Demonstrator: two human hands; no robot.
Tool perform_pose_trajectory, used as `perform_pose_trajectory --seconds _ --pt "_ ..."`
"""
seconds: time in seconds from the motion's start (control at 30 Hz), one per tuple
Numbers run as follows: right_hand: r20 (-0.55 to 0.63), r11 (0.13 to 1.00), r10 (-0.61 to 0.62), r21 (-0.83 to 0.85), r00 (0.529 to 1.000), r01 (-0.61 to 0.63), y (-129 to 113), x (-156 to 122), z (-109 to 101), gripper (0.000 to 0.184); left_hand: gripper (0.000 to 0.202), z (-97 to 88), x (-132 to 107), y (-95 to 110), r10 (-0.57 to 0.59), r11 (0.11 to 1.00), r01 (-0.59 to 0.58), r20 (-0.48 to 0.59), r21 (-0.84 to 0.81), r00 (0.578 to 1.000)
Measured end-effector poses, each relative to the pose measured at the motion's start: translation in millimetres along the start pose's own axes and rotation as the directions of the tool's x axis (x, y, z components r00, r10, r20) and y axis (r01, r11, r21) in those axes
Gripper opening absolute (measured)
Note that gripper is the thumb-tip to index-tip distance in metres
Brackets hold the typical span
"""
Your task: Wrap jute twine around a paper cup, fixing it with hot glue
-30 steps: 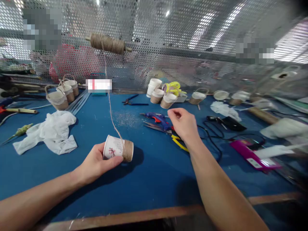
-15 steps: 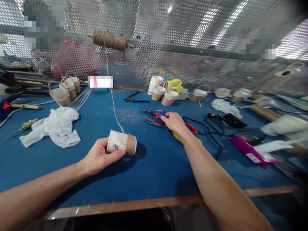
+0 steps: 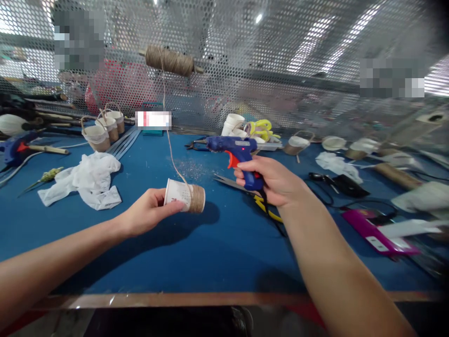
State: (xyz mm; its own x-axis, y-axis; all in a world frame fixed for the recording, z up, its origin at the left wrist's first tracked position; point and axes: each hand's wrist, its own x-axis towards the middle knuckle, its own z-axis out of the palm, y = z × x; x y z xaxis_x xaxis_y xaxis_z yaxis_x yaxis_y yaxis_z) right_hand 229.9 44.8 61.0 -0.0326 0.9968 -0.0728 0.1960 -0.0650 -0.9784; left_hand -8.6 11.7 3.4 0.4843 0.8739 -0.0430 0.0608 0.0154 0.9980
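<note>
**Worktable seen from head height, over both hands.** At 9 o'clock in the view, a crumpled white sheet (image 3: 87,178) lies on the blue table (image 3: 217,252). Beyond it, at 10 o'clock, three twine-wrapped baskets (image 3: 101,132) stand close together.

The left hand (image 3: 145,217) grasps a paper cup (image 3: 182,196) by one end and holds it on its side above the table. The end away from the hand, toward 3 o'clock, is banded with twine. A twine strand (image 3: 171,150) runs from the cup toward 12 o'clock, up to a spool (image 3: 170,61) mounted on the perforated screen (image 3: 298,61).

The right hand (image 3: 277,185) is clenched around the grip of a blue glue gun (image 3: 233,146). Its nozzle points to 9 o'clock, and the gun sits at 2 o'clock from the cup, apart from it. The strand hangs just on the 9 o'clock side of the nozzle tip, between it and the open table.

Scissors (image 3: 228,181) with yellow handles lie under the right hand. Loose cups (image 3: 233,122) cluster at 12 o'clock from the gun. A black object (image 3: 345,185) and a magenta flat item (image 3: 372,223) lie at 3 to 4 o'clock.
</note>
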Motion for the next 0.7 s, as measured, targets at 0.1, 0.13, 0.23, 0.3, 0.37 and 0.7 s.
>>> perform_pose_trajectory --seconds 0.1,0.13,0.23,0.3,0.37,0.7 --pt "0.054 0.997 -0.080 -0.009 0.995 0.080 1 -11 7 0.012 0.021 1.8 5 -1 -0.047 0.993 0.043 -0.024 -0.112 0.999" --pt "0.077 0.995 -0.096 -0.016 0.992 0.098 3 -16 9 0.009 0.022 2.5 6 -2 -0.059 0.988 0.053 -0.040 -0.144 0.997" --pt "0.168 0.986 -0.116 -0.099 0.979 0.133 11 -27 12 0.007 0.022 4.0 6 -8 -0.070 0.983 0.052 -0.099 -0.177 0.993" --pt "0.214 0.965 -0.122 -0.203 0.969 0.167 14 -33 13 0.011 0.022 4.0 3 -11 -0.073 0.989 0.057 -0.114 -0.138 0.991" --pt "0.228 0.932 -0.115 -0.312 0.967 0.184 13 -38 12 0.013 0.020 3.8 0 -11 -0.070 0.994 0.060 -0.111 -0.089 0.991" --pt "0.273 0.756 -0.193 -0.571 0.942 0.321 12 -51 14 0.026 0.021 4.1 -5 -14 0.017 0.999 -0.010 -0.158 0.046 0.987"
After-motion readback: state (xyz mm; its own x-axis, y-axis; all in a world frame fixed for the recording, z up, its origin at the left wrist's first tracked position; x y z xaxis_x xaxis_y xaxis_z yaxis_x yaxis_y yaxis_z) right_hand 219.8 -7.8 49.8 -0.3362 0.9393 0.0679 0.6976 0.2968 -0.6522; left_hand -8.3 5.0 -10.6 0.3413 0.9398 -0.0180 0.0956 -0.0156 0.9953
